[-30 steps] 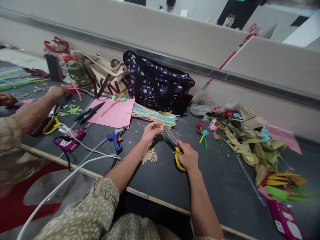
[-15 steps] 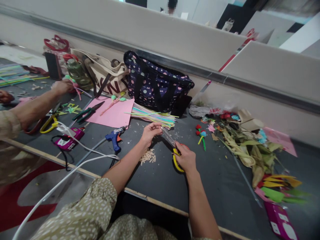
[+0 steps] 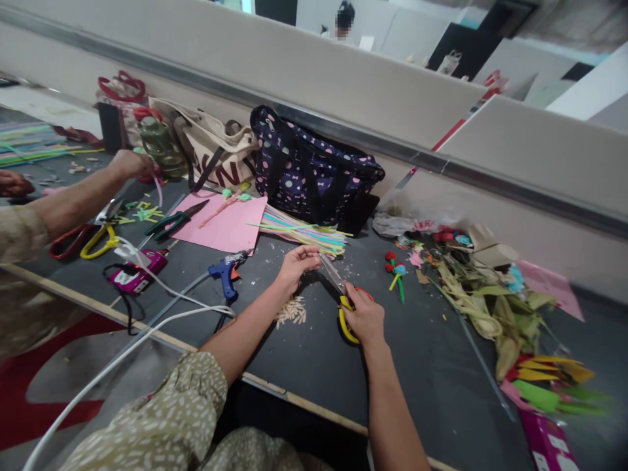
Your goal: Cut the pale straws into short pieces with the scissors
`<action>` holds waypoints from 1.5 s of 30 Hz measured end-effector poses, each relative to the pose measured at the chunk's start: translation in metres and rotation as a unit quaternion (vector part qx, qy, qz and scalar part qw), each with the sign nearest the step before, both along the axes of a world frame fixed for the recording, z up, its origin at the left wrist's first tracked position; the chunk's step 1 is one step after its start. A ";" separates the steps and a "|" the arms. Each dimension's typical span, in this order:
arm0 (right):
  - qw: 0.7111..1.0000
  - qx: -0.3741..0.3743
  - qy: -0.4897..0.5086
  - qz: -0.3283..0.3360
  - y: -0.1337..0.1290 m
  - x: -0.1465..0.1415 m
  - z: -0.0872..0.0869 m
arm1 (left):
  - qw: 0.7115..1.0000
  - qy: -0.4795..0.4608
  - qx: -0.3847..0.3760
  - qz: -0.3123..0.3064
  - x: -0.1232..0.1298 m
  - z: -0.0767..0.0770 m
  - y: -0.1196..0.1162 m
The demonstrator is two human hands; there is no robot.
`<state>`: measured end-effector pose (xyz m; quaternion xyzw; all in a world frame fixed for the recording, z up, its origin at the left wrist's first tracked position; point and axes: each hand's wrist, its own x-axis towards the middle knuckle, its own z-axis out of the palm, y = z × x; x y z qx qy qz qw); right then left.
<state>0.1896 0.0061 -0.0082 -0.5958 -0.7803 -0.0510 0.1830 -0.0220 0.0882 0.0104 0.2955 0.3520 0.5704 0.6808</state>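
Note:
My right hand (image 3: pixel 364 315) is wrapped round the yellow-and-red handles of a pair of scissors (image 3: pixel 332 273), whose blades point up and left. At the blade tips, the fingers of my left hand (image 3: pixel 297 265) are pinched together; whatever they hold is too small to make out. Below my left hand lies a pile of short beige pieces (image 3: pixel 294 311) on the dark table (image 3: pixel 314 366). Beyond both hands rests a bundle of pastel pipe cleaners (image 3: pixel 304 232).
Left of my arms are a blue glue gun (image 3: pixel 226 275), a pink sheet (image 3: pixel 220 229), green-handled pliers (image 3: pixel 174 221) and a white cable (image 3: pixel 122 353). Another person's hand (image 3: pixel 132 165) works at far left. Pipe-cleaner flowers (image 3: pixel 396 271) and dried leaves (image 3: pixel 505 314) lie right.
The view has shifted slightly, so most things sit a little lower. My hands keep nearly the same pose at the scissors. The other person's hand at the left has moved slightly.

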 end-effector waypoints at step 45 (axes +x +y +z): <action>1.000 0.005 -0.003 0.002 -0.002 -0.008 -0.002 | 0.997 -0.066 -0.045 0.016 0.004 0.000 -0.003</action>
